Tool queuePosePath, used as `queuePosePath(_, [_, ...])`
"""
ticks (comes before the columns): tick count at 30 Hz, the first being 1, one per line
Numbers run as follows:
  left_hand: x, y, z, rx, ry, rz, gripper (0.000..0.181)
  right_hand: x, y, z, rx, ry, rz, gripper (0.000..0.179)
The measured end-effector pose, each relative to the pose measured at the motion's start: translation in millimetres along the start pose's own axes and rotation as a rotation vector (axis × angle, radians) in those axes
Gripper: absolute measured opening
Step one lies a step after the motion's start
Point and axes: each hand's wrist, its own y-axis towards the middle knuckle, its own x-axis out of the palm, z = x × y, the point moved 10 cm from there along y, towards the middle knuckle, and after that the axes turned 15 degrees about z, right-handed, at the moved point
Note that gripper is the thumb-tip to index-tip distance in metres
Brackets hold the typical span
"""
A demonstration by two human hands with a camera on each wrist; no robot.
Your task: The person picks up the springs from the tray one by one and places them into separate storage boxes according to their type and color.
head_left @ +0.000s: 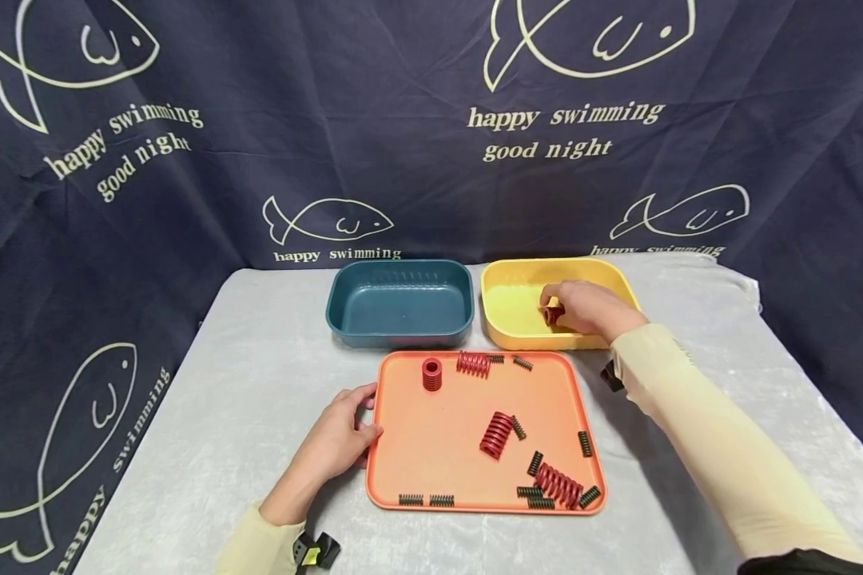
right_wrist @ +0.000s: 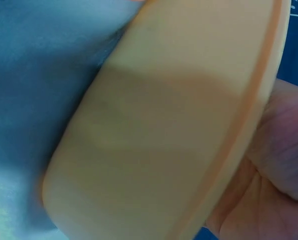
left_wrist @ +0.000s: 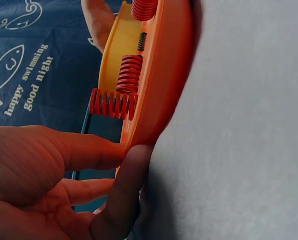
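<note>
In the head view my right hand (head_left: 582,306) is inside the yellow bin (head_left: 507,315), gripping a red coil spring (head_left: 554,315) by its fingers. The bin's wall covers most of that hand in the right wrist view. My left hand (head_left: 340,431) pinches the left rim of the orange tray (head_left: 431,447) between thumb and fingers, which the left wrist view shows up close. On the tray lie several thick red springs (head_left: 497,435) and several small dark springs (head_left: 585,444). One red spring (head_left: 432,374) stands upright near the tray's far left corner.
A dark teal bin (head_left: 403,339) stands left of the yellow one, both behind the tray. The table has a pale grey cloth (head_left: 259,351). A navy curtain (head_left: 417,160) with fish prints hangs behind and at both sides.
</note>
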Motion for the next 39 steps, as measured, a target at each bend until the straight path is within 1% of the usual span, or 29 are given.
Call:
queuePosePath(5, [0.5,-0.4,0.4,-0.01,-0.015,-0.004,0.063,-13.9,-4.0,-6.5,-0.022,-0.017,0.032,0.036])
queuePosePath(11, [1.3,-0.2,-0.1,-0.014,-0.013,-0.004,0.063,-24.6,-5.2,-13.7,-0.045,-0.036,0.063,0.038])
queuePosePath(16, [1.0,0.5,0.4,-0.003,0.002,0.001,0.063,-38.4,-6.9,-26.0,-0.06,-0.019,0.145,0.042])
queuePosePath(20, [1.4,0.4,0.5,-0.002,-0.019,0.0,0.062,-50.2,-10.9,-43.5,-0.074,0.003,0.203,0.044])
queuePosePath(26, [1.8,0.3,-0.2,-0.005,-0.041,-0.001,0.062,-58.0,-17.6,-73.7,-0.122,0.038,0.224,0.045])
queuePosePath(31, [1.5,0.5,0.5,0.003,-0.037,0.003,0.061,-59.7,-23.7,-96.8,-0.175,0.062,0.241,0.046])
queuePosePath(39, [0.8,-1.6,1.2,-0.001,-0.041,0.003,0.062,-55.6,-34.4,-131.5,-0.271,0.05,0.324,0.044])
